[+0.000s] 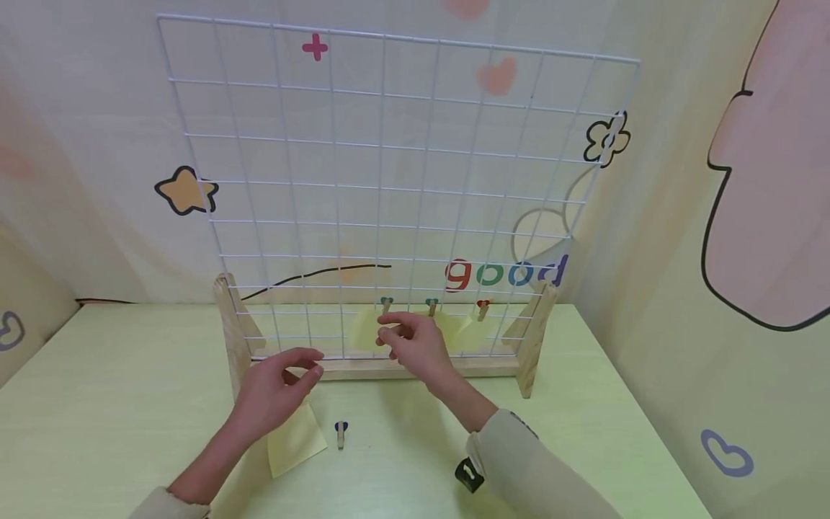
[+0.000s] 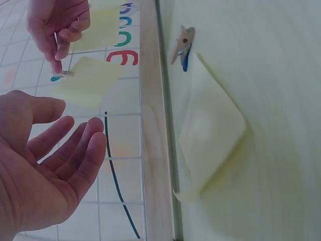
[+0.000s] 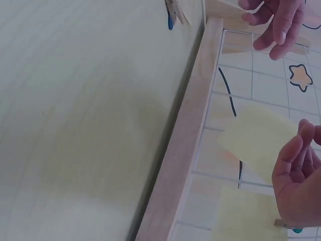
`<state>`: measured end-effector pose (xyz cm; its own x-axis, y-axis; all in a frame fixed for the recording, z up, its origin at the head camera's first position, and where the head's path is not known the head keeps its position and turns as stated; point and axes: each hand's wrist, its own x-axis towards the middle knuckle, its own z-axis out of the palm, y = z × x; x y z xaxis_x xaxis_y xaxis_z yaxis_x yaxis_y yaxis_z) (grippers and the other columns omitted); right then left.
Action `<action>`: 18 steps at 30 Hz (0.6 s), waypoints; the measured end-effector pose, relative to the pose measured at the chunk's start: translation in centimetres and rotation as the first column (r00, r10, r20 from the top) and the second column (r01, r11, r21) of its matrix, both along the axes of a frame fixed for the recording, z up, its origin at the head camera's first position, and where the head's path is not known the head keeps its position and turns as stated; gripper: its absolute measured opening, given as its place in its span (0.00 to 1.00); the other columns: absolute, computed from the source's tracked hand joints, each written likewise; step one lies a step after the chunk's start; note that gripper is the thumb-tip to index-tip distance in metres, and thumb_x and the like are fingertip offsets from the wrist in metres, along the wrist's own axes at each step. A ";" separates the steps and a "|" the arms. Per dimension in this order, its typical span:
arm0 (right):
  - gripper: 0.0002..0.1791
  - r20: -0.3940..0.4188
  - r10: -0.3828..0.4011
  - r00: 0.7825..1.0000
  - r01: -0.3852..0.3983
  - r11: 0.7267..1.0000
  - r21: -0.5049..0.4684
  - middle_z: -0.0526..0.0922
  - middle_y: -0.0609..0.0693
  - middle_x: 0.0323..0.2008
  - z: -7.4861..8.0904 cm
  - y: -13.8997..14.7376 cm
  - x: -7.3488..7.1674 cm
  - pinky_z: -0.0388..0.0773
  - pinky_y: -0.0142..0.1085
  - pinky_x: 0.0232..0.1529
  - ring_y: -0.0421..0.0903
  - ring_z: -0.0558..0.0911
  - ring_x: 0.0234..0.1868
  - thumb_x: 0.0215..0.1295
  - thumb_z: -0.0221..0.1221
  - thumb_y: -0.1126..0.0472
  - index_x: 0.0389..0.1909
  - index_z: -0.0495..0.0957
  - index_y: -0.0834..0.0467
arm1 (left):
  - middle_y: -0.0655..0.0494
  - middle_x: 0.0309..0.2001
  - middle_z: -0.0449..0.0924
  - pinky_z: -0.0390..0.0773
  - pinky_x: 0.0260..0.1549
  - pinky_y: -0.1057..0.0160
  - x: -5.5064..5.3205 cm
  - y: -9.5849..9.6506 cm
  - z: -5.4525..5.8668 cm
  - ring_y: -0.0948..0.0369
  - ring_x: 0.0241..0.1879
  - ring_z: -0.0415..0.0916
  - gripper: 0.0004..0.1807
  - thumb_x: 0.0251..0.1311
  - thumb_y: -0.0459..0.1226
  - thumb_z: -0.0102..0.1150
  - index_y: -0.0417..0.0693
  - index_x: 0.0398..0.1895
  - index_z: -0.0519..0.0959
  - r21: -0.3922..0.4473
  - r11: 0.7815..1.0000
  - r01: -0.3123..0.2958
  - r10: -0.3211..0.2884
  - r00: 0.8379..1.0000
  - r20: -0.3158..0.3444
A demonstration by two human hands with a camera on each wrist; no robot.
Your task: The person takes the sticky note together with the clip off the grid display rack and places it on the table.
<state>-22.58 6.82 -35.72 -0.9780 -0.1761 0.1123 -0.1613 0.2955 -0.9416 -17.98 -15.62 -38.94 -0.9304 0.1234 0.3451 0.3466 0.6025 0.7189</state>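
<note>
My right hand (image 1: 418,349) is at the wire grid (image 1: 402,155), its bent fingers right beside the small teal-topped wooden clothespin (image 2: 65,74) at the top of the leftmost hung yellow sticky note (image 1: 363,331). In the head view a gap shows between thumb and forefinger. My left hand (image 1: 275,389) hovers in front of the grid's lower left, fingers gently bent, holding nothing. Beneath it on the table lies a loose yellow note (image 1: 296,441). A clothespin with a dark blue heart (image 1: 340,435) lies beside that note.
Two more yellow notes hang to the right, at a teal-topped clothespin (image 1: 431,308) and a red-topped clothespin (image 1: 483,310). Wooden feet (image 1: 534,346) and a wooden bar (image 1: 480,367) support the grid. Behind it stands a decorated wall (image 1: 84,144).
</note>
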 end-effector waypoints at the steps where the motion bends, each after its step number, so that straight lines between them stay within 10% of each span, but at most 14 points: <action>1: 0.13 -0.010 -0.021 1.000 0.021 1.000 -0.006 0.82 0.51 0.29 0.2 0.1 0.0 0.77 0.35 0.27 0.52 0.79 0.28 0.59 0.57 0.60 0.45 0.78 0.53 | 0.59 0.35 0.81 0.75 0.25 0.68 -0.3 0.3 0.1 0.66 0.26 0.77 0.09 0.57 0.40 0.57 0.54 0.40 0.78 0.017 1.000 0.003 -0.004 1.000 0.001; 11: 0.19 -0.080 -0.117 0.990 0.120 0.992 0.027 0.83 0.50 0.26 0.9 0.3 -1.0 0.68 0.30 0.18 0.48 0.76 0.21 0.59 0.57 0.59 0.52 0.74 0.43 | 0.57 0.52 0.74 0.76 0.27 0.65 -2.4 2.7 0.5 0.59 0.37 0.79 0.21 0.58 0.45 0.55 0.53 0.55 0.71 0.090 0.996 0.017 -0.026 0.996 0.090; 18: 0.23 -0.098 -0.065 0.993 0.078 0.989 0.126 0.83 0.49 0.26 1.0 0.3 -1.8 0.71 0.31 0.18 0.46 0.76 0.21 0.60 0.55 0.57 0.58 0.69 0.47 | 0.52 0.45 0.78 0.74 0.22 0.66 -3.0 3.9 0.7 0.61 0.30 0.79 0.20 0.57 0.43 0.55 0.57 0.55 0.71 0.050 0.998 -0.041 0.037 0.996 0.080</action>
<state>-24.37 7.16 -34.75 -0.9749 -0.1252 0.1842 -0.2205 0.4281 -0.8764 -20.99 -11.75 -38.28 -0.9587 0.0706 0.2757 0.2648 0.5758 0.7735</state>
